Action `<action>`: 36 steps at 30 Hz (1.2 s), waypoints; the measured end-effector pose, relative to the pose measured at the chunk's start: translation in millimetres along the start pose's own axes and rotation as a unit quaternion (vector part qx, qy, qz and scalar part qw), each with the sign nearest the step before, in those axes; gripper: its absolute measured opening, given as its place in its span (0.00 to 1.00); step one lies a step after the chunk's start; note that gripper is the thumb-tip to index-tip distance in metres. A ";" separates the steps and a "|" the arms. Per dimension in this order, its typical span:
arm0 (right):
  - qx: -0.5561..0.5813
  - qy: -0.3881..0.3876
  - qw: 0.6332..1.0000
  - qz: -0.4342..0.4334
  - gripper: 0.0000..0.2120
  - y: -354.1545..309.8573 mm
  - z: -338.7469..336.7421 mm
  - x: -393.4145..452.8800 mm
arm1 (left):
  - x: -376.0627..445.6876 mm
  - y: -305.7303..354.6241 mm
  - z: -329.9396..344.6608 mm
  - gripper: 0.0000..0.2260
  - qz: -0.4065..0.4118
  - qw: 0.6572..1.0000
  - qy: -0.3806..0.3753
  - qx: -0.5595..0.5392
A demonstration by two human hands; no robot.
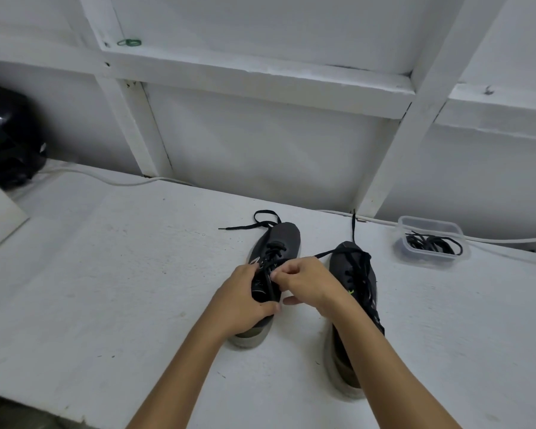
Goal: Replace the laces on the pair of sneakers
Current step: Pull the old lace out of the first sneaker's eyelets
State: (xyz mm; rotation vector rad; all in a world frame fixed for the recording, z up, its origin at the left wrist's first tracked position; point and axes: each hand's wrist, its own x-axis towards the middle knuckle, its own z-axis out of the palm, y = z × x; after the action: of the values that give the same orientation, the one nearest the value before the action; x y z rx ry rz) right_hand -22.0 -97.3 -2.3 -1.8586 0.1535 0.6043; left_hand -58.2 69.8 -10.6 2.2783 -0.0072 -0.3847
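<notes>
Tabletop (106,274): white; both sneakers stand toward its far edge.
Left sneaker (283,239): toe pointing away, long axis running from the person.
Left hand (245,301): steadies its collar.
Right hand (307,280): nearer the eyelets, grip pinching the lace (271,284).

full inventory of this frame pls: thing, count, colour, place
sneaker: 2, dark grey with pale soles, side by side on the table; left sneaker under both hands, right sneaker beside it
laces on the sneakers: black, loose ends trail past the toes
container: 1, clear plastic, table's right rear, holding a bundle of black laces
table: 1, white
cable: white, along the table's back edge
dark object: 1, black, far left; cannot tell what
green band: on the wall ledge, upper left
left hand: grips the left sneaker
right hand: pinches its lace
</notes>
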 end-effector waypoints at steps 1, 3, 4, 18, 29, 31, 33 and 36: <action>-0.006 0.001 1.000 -0.003 0.07 0.1 1.6 1.0 | 0.5 1.3 0.7 0.28 -0.001 1.000 0.004 0.008; -0.027 0.006 1.000 -0.011 0.08 0.5 3.6 2.5 | 1.4 2.4 2.4 0.28 -0.006 1.000 0.009 0.015; -0.026 0.007 1.000 -0.012 0.08 1.0 3.7 2.9 | 1.7 2.1 3.1 0.28 -0.010 1.000 0.011 0.016; -0.288 0.073 0.941 -0.160 0.05 -3.1 -6.8 5.7 | -1.5 5.0 3.6 0.29 -0.022 0.999 0.019 0.022; -0.156 0.019 0.985 -0.071 0.07 -4.1 -6.6 4.2 | -3.7 5.0 4.3 0.30 -0.020 0.999 0.024 0.016; -0.304 0.101 0.938 -0.137 0.05 -9.4 -8.2 8.0 | -2.6 5.1 4.4 0.31 -0.024 0.999 0.023 0.015; -0.326 0.153 0.922 -0.142 0.06 -10.7 -7.8 9.3 | -1.9 5.7 4.8 0.31 -0.026 0.999 0.020 0.016; -0.136 0.094 0.986 -0.020 0.13 -5.6 -3.0 5.2 | -0.2 6.2 5.1 0.29 -0.023 0.999 0.020 0.020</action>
State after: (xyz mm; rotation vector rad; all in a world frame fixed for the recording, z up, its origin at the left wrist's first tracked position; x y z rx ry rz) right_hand -14.4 -96.9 0.6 -2.1788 0.1637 0.4362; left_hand -59.1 62.0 -9.2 2.3289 0.0593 -0.3665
